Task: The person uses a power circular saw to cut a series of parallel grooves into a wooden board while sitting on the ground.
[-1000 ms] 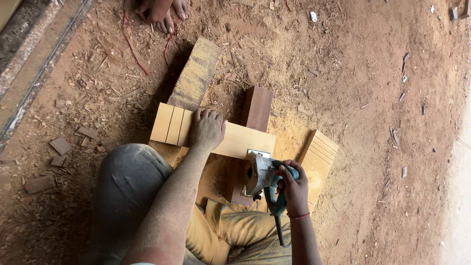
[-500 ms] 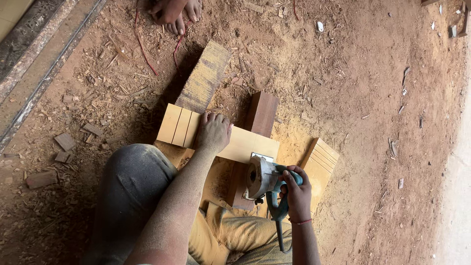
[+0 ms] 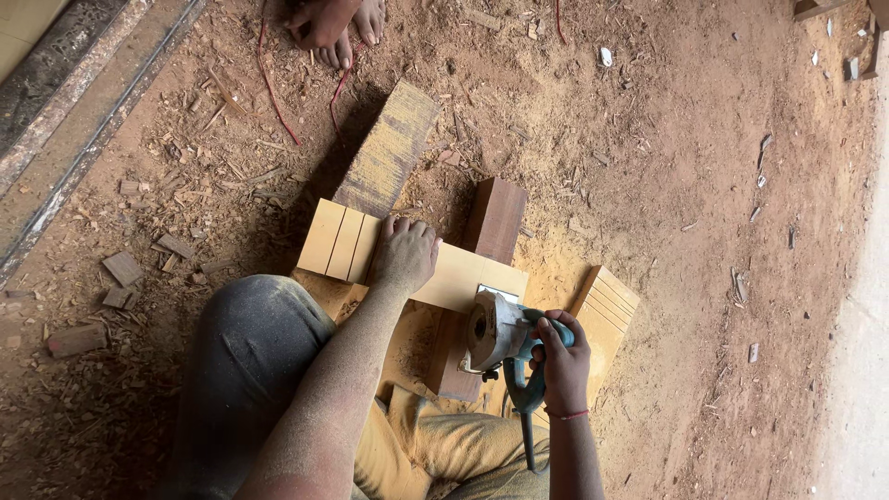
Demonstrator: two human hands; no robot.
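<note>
Dirt floor [image 3: 704,278], reddish and strewn with sawdust. At centre — a dark wooden block [image 3: 494,218] and a weathered plank [image 3: 389,148] running toward 11 o'clock. At 4 o'clock of centre, a pale grooved board [image 3: 607,310]. Small wood offcuts [image 3: 120,268] at 9 o'clock; red cord [image 3: 270,88] at 11 o'clock — beside another person's bare feet [image 3: 338,23].

Packages: none visible | Labels: none visible | Signs: none visible | Screens: none visible | View: head camera, looking down at sawdust-covered floor
</note>
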